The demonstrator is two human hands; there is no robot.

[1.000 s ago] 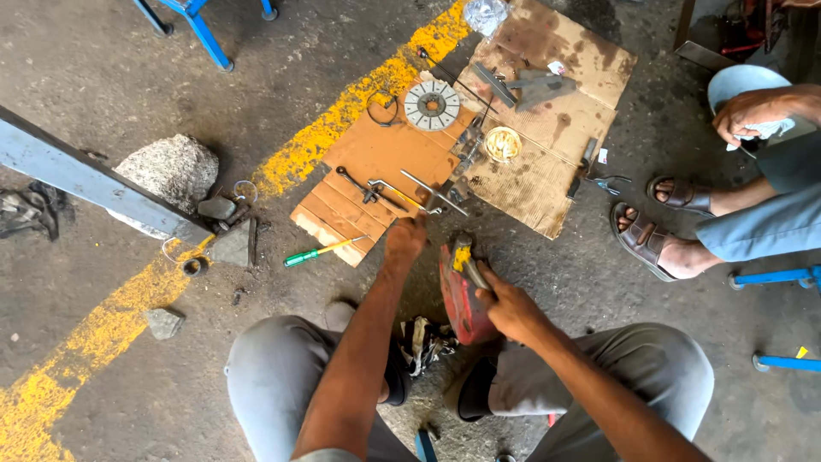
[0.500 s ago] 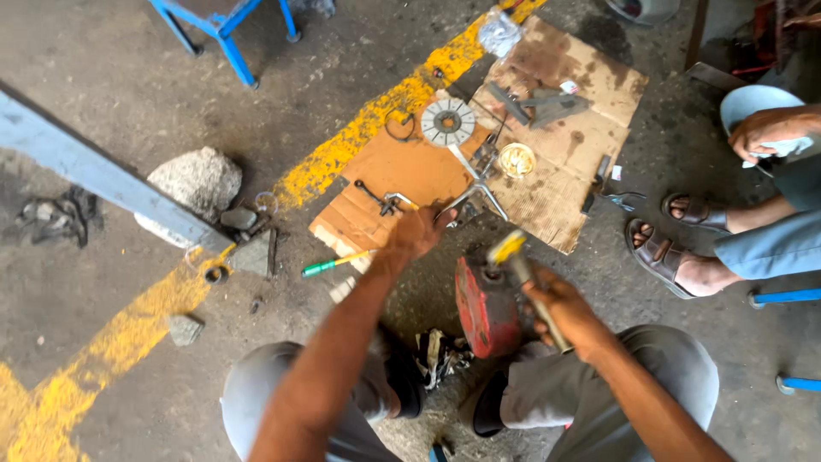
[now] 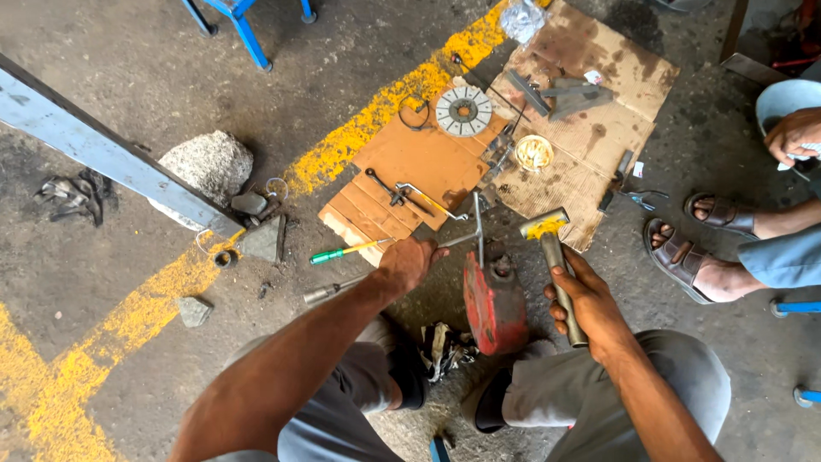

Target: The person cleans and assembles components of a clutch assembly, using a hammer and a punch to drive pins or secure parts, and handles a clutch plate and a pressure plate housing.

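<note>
You squat on a stained grey concrete floor (image 3: 128,68), knees apart, grey trousers filling the bottom edge of the view. Between your feet: a crumpled rag (image 3: 445,346) and a red metal housing (image 3: 494,304) standing on the concrete.

Your right hand (image 3: 586,304) is wrapped tight around the handle of a hammer (image 3: 554,257); its head, smeared yellow, sits raised just right of the red housing, not touching it. Your left hand (image 3: 409,261) is closed over the near end of a T-shaped metal wrench (image 3: 472,227) at the front edge of the cardboard; cannot tell how firm the grip is.

Just left of that hand: a green-handled screwdriver (image 3: 342,252) and a steel socket bar (image 3: 329,291), both flat on the floor.

Farther out, flattened cardboard sheets (image 3: 428,162) carry a round clutch disc (image 3: 463,110), a small round tin (image 3: 534,152), spanners and loose metal parts. A broad yellow painted stripe (image 3: 359,137) runs diagonally under the cardboard to the lower left.

Left: a rock (image 3: 205,162) beside a long grey steel beam (image 3: 103,150) crossing the floor, small stones near it. Top: blue frame legs (image 3: 244,26). Right edge: another person's sandalled feet (image 3: 693,248) close to the cardboard. Open floor lies upper left and lower right.
</note>
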